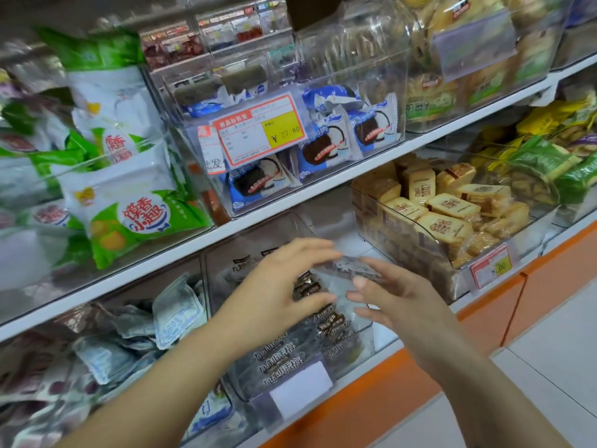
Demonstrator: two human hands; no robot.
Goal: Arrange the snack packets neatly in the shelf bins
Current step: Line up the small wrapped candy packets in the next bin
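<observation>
A clear snack packet point(350, 269) with dark pieces inside hangs between my two hands, above a clear plastic bin point(363, 345) on the lower shelf. My left hand point(284, 286) holds its left side, fingers over the top and thumb underneath. From the right, my right hand point(397, 299) pinches the other side with thumb above and fingers below. Inside the bin lie several matching clear packets point(284, 360) with black lettering, stacked flat towards the front.
Left of that bin is a bin of crumpled grey-white packets point(168, 315). Right of it, a bin of tan biscuit packs point(449, 208) with a price tag. The shelf above holds blue-and-white cookie packs point(326, 150) and green-white bags point(129, 208). An orange shelf base point(484, 318) meets the floor tiles.
</observation>
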